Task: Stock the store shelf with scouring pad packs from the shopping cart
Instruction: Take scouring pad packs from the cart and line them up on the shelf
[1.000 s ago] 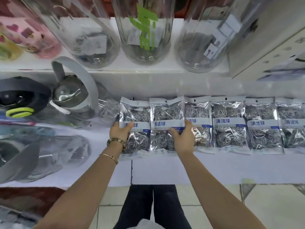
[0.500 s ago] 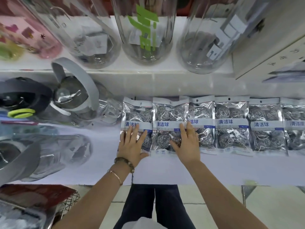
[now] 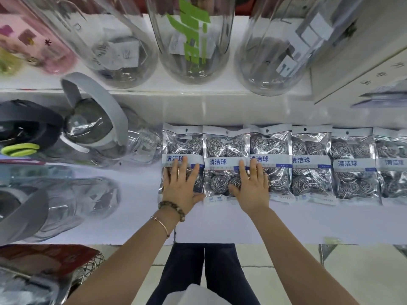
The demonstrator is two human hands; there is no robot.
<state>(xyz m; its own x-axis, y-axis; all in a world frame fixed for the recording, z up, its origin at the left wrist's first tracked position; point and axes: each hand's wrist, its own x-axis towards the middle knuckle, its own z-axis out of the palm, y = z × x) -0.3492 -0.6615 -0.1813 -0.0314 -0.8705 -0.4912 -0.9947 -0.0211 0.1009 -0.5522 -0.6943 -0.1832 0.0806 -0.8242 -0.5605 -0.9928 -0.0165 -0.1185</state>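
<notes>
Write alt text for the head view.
The left hand lies flat on the leftmost clear plastic pack of steel scouring balls, the right hand flat across the second and third, in a row of six on the white shelf. Above stand clear bottles.

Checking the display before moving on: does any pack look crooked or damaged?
Nothing stands out: the scouring pad packs lie in one even row, edges slightly overlapping, left hand and right hand flat on them.
</notes>
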